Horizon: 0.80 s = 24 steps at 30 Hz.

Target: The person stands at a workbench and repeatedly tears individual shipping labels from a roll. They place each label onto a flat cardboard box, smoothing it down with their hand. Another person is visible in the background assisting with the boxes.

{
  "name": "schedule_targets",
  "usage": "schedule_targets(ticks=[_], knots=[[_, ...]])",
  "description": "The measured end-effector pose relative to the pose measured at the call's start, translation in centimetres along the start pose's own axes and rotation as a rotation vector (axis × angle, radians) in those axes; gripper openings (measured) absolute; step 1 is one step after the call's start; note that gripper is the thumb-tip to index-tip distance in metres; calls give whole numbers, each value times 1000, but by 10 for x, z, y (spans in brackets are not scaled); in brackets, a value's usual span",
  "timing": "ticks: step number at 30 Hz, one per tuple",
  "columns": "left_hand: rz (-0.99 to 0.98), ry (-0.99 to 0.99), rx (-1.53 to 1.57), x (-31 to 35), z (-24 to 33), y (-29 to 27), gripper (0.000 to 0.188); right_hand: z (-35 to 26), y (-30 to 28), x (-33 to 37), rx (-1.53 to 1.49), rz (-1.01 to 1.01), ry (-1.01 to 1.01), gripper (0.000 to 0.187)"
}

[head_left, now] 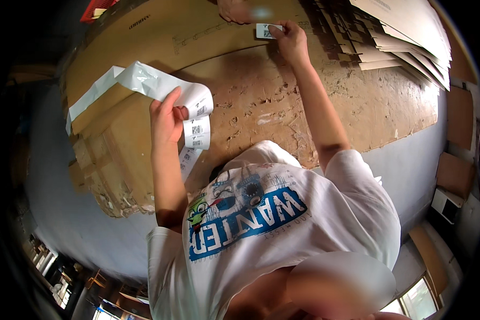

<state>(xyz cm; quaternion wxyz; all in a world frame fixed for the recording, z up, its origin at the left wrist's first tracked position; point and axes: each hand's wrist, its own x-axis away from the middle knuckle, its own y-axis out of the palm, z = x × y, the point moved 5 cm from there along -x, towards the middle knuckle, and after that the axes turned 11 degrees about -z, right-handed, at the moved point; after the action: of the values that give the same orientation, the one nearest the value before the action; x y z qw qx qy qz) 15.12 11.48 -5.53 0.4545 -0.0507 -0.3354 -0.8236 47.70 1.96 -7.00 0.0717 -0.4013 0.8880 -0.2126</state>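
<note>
My left hand pinches a long white strip of printed labels. The strip loops over beside my fingers and hangs down toward my body, while its other, blank-looking end trails away left over the cardboard. At the far side, my right hand has its thumb on a small white label with a dark square code. The label lies over a flat brown cardboard sheet; whether it touches the sheet I cannot tell. Another person's hand rests near it at the top edge, partly blurred.
A worn cardboard-covered table with torn patches lies in front of me. Flat cardboard sheets are piled at the far right. A red basket stands at the far left. More cardboard leans beyond the table's right side.
</note>
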Motion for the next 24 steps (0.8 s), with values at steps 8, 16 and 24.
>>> schedule_targets(ticks=[8,16,24], knots=[[-88,-45,33,-6,5,2,27,59,33,-87,245,-206,60,29],[-82,480,396,9,63,-90,49,68,41,-97,462,-223,184,37],[294,890,49,275,181,-346,42,57,53,-96,672,-195,60,39]])
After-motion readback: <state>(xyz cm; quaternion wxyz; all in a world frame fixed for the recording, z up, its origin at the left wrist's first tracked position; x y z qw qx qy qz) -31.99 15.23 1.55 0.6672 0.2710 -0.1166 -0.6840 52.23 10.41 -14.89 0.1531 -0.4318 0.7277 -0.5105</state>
